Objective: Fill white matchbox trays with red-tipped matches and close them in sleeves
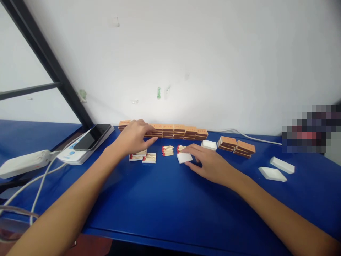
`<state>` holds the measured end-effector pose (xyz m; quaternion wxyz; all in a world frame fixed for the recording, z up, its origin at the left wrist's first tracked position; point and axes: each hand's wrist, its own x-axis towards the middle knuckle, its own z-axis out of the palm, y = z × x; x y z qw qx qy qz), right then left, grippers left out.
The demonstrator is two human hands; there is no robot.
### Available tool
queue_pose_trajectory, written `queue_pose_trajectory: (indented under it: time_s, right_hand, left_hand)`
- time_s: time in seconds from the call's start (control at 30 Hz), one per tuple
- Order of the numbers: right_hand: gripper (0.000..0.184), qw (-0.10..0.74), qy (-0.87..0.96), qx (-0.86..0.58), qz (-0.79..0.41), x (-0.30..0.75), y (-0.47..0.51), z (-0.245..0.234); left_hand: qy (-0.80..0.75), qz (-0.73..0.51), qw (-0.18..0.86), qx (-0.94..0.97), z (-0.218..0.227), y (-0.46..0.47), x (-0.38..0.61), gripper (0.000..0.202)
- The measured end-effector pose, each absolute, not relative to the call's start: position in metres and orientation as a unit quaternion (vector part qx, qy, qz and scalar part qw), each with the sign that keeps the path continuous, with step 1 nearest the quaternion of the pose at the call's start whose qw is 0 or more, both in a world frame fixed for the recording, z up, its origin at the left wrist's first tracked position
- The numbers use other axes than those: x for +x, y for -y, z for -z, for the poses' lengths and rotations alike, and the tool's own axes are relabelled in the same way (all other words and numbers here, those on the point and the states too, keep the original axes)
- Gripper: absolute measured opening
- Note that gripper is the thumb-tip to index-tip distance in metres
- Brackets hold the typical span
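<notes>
My left hand (138, 137) hovers at the left part of a long row of stacked orange matchboxes (179, 131), thumb apart from the fingers, nothing visible in its grip. Just below it lie white matchbox trays (149, 158) filled with red-tipped matches. A small pile of loose matches (167, 150) rests between my two hands. In my right hand (199, 158), between thumb and fingers, is a white matchbox tray (184, 158), low over the blue table. Behind that tray another pile of matches (180, 148) is partly covered by my right hand.
More white trays (209, 144) stand behind my right hand, beside stacked matchboxes (227, 143). Two white trays (273, 174) lie farther right. At the left, a black phone (92, 137) rests on a white device (77, 156), near a white power strip (25, 164) and cables.
</notes>
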<state>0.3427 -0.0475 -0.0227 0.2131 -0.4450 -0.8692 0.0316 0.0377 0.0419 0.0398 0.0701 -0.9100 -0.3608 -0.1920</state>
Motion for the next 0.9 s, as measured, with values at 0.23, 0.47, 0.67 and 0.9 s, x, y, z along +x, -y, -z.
queue_pose_trajectory:
  time_s: [0.23, 0.47, 0.67, 0.9]
  right_hand:
    - [0.033, 0.232, 0.856, -0.459, -0.049, 0.346, 0.043, 0.02]
    - [0.03, 0.286, 0.836, -0.464, -0.056, 0.359, 0.037, 0.017]
    - [0.037, 0.304, 0.787, -0.533, 0.07, 0.394, 0.033, -0.006]
    - [0.029, 0.247, 0.767, -0.586, 0.082, 0.42, 0.02, 0.0]
  left_hand:
    - [0.317, 0.22, 0.063, -0.92, -0.017, -0.026, 0.062, 0.048]
    - [0.286, 0.24, 0.018, -0.928, 0.026, 0.004, 0.11, 0.102]
    - [0.303, 0.246, 0.028, -0.92, 0.03, 0.001, 0.116, 0.084]
    - [0.284, 0.249, 0.038, -0.925, 0.032, -0.002, 0.114, 0.074]
